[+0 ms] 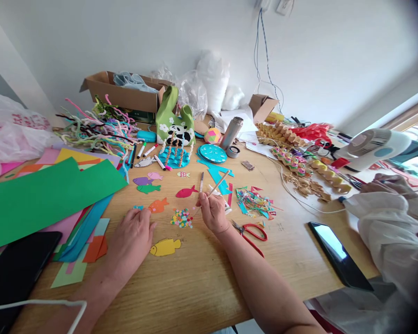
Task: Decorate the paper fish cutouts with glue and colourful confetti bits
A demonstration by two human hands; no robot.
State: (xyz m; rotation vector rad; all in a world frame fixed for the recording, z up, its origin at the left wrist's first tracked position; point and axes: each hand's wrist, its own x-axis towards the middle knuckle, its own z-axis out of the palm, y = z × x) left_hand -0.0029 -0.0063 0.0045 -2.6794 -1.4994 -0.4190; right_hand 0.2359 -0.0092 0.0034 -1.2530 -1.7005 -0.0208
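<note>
My right hand [214, 214] pinches a thin wooden stick [218, 183], its lower end slanting toward a cluster of small coloured paper dots [181, 218]. My left hand [134, 230] lies on the table, palm down with fingers loosely bent. Its fingertips are at the edge of an orange paper fish [159, 205]; a small blue piece [138, 207] shows just beyond them. Around the hands lie a yellow paper fish [166, 247], a red one [186, 191], a green one [148, 189] and a purple one [142, 181]. Behind the right hand is a pen-like tool [201, 181], and a white tube is partly hidden.
Red-handled scissors [252, 233] and paper scraps [254, 202] lie right of my right hand. Coloured paper sheets [55, 199] are stacked at left. A steel flask [231, 133] stands at the back. Another person's sleeve [372, 213] and a phone [337, 255] are at right.
</note>
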